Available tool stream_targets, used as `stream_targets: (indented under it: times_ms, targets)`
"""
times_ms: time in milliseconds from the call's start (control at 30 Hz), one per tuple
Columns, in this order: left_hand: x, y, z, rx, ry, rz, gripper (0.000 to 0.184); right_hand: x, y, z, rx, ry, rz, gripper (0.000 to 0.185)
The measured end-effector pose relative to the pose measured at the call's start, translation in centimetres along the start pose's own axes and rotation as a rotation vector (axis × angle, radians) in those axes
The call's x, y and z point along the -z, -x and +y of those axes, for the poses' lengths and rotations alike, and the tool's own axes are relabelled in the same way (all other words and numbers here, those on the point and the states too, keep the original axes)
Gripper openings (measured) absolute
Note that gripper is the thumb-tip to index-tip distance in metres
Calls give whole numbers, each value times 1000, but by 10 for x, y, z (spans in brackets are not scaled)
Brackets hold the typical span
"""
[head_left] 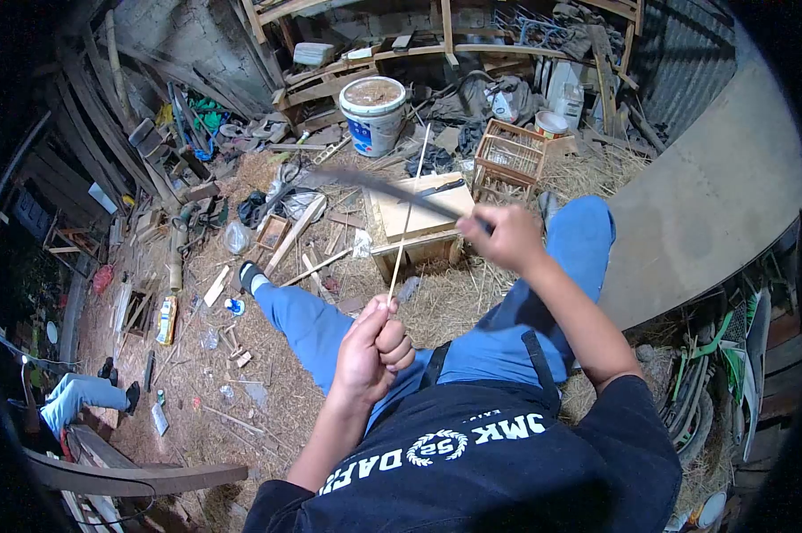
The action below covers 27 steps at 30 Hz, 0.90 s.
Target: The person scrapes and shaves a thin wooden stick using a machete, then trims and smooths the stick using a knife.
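Thin stick [403,238] projects from left grip [374,346] — right grip [507,240] holds blade [401,192].

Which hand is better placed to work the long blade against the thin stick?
Probably the right hand: it grips the long blade, blurred, which crosses the thin stick in this view; contact is unclear. The left hand is closed around the stick's lower end.

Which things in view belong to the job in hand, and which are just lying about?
In use:
thin strip, in the left hand
long blade, in the right hand
perhaps the wooden stand, with a knife on top

Seemingly just lying about:
yellow packet
clear plastic bag
white bucket
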<state>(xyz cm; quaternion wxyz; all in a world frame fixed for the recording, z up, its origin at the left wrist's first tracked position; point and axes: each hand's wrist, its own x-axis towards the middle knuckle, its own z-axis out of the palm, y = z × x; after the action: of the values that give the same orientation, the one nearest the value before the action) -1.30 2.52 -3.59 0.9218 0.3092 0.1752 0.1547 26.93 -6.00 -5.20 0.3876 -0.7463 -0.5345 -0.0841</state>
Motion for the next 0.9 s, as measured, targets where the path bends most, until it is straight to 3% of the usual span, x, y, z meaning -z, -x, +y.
stream_targets:
  times_ms: [67,133,267,333,433,500,533,567,633,733,767,800,900]
  targets:
    - [0,-9,0,-18,33,-115,24,-3,10,-23,125,34,0,64]
    - [6,-16,-2,7,49,-107,22,4,18,-46,311,109,-159,65]
    - [-18,-13,-1,-54,-83,-20,18,4,22,-57,405,76,-200,62]
    - [-20,-11,-3,-102,-165,73,15,5,20,-61,435,71,-146,64]
    - [-13,-5,-8,-118,-185,18,15,17,14,-66,519,133,-68,63]
    - [-23,14,-4,-97,-193,-3,16,19,-1,-37,359,273,32,61]
    - [-26,22,-3,-76,-199,-28,18,9,-15,-1,104,118,124,63]
    - [-19,26,-5,-63,-222,-28,21,24,-32,18,-168,207,92,66]
    - [-10,30,-3,-78,-205,-8,21,44,-43,62,-291,142,112,56]
    - [0,13,4,-110,-163,11,20,38,-26,37,-261,93,80,67]
    - [3,7,3,-106,-136,-2,20,21,-15,28,-104,-56,190,64]
    - [3,3,3,-103,-106,-17,20,16,-5,17,-130,-27,72,59]
    - [-5,-5,0,-69,-84,-39,19,8,17,-29,171,23,-36,61]
